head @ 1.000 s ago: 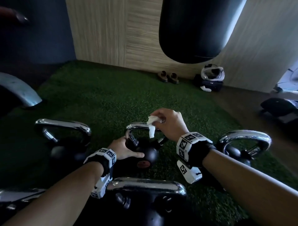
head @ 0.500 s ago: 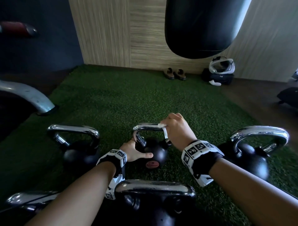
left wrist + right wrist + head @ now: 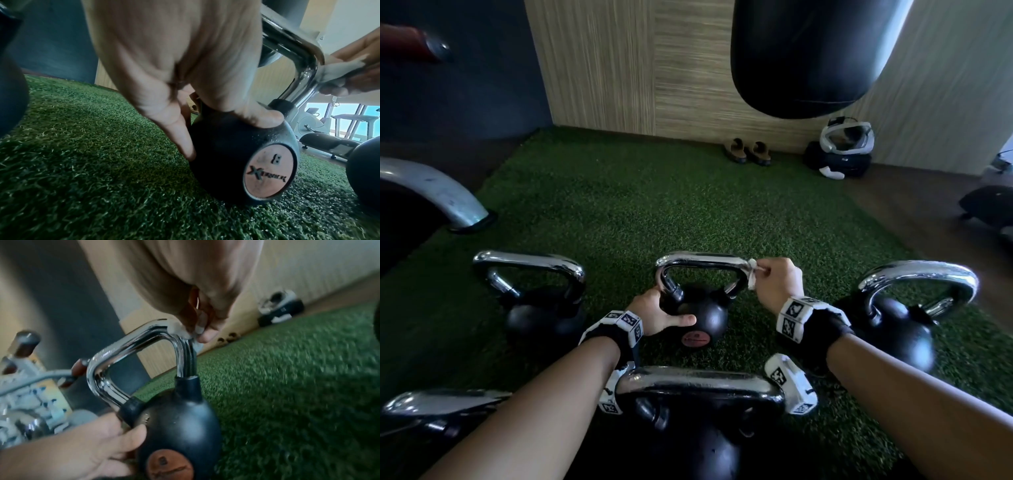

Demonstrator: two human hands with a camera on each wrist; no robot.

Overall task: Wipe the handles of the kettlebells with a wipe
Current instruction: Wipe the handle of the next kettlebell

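Right hand [image 3: 777, 282] pinches wipe [image 3: 753, 274] on handle [image 3: 702, 258]; apparently touching.

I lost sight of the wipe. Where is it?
In the head view, the wipe is pinched by the right hand against the right corner of the middle kettlebell's handle.

handle [image 3: 705, 259]: glossy chrome | kettlebell body [image 3: 705, 315]: matt black | turf [image 3: 654, 212]: rough

Left hand [image 3: 657, 313] at 6 o'clock, thumb extended toward 3, gripping; right hand [image 3: 777, 282] at 4 o'clock, fingertips pinched.
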